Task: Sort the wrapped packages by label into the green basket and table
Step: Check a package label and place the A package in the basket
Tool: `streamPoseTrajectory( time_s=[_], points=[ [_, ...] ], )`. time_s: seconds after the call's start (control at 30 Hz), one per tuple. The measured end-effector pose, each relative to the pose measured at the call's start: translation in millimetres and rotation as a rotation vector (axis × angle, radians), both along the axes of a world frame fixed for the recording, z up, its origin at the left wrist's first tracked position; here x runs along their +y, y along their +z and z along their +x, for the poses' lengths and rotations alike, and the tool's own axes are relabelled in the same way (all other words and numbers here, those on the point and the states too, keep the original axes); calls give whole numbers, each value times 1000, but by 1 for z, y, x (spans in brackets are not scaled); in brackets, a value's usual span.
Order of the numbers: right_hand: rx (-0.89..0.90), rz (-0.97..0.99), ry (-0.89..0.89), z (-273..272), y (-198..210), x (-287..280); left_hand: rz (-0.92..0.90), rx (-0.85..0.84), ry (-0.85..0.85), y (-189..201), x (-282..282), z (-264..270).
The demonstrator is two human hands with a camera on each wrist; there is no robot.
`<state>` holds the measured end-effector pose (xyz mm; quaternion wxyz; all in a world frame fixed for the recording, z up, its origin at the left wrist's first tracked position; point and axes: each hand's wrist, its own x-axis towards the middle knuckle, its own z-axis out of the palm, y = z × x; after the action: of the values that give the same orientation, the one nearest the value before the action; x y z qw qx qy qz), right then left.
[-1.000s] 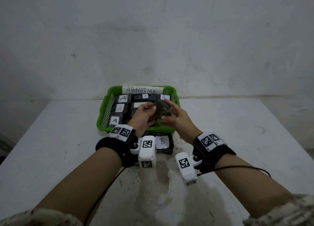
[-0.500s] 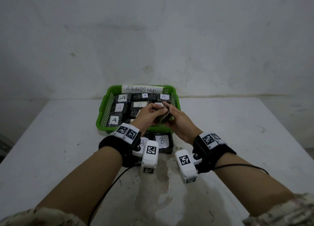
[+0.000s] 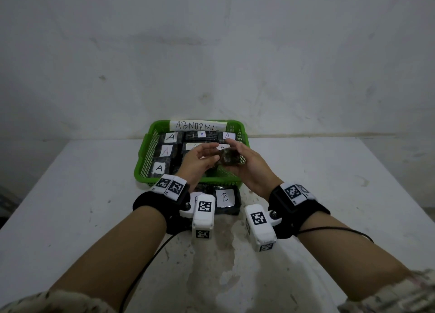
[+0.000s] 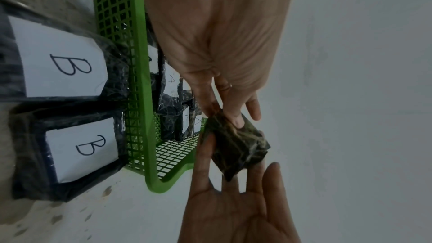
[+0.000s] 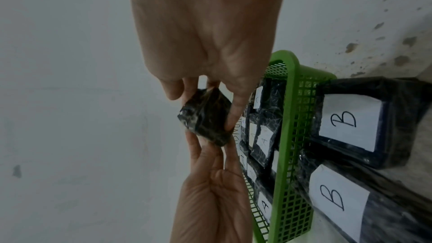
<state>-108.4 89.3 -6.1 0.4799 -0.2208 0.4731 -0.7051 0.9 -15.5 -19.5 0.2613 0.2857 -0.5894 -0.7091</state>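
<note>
A small dark wrapped package [image 3: 229, 160] hangs above the near right part of the green basket [image 3: 147, 154], with no label showing on it. My right hand [image 3: 241, 156] grips it from the right, thumb on one side and fingers on the other in the right wrist view [image 5: 205, 115]. My left hand [image 3: 209, 153] pinches its left corner with thumb and fingertips [image 4: 236, 122]. Several dark packages labelled A [image 3: 170, 137] lie in the basket. Two packages labelled B [image 3: 225, 197] lie on the table against its near wall.
A paper sign reading ABNORMAL [image 3: 197, 125] is fixed to the basket's far rim. The white table [image 3: 329, 183] runs wide to both sides of the basket and ends at a wall behind. Cables trail from both wristbands.
The hands closed in around the package, then eased apart. The left fingers have straightened, and the package has turned a little and shifted slightly right.
</note>
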Motion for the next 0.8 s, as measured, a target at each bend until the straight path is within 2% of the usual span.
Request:
streamPoseTrajectory(
  time_s=[0.17, 0.27, 0.43, 0.6, 0.8],
  points=[
    [257, 28, -67, 6, -5, -2, 99, 61, 6, -1, -4, 1],
    [314, 51, -101, 6, -5, -2, 120, 61, -11, -4, -3, 2],
    [193, 75, -62, 4, -5, -2, 151, 81, -32, -3, -5, 5],
    [180, 184, -121, 2, -7, -2, 69, -60, -110, 3, 0, 3],
    [114, 439, 50, -1, -5, -2, 211, -16, -191, 5, 2, 3]
  ],
)
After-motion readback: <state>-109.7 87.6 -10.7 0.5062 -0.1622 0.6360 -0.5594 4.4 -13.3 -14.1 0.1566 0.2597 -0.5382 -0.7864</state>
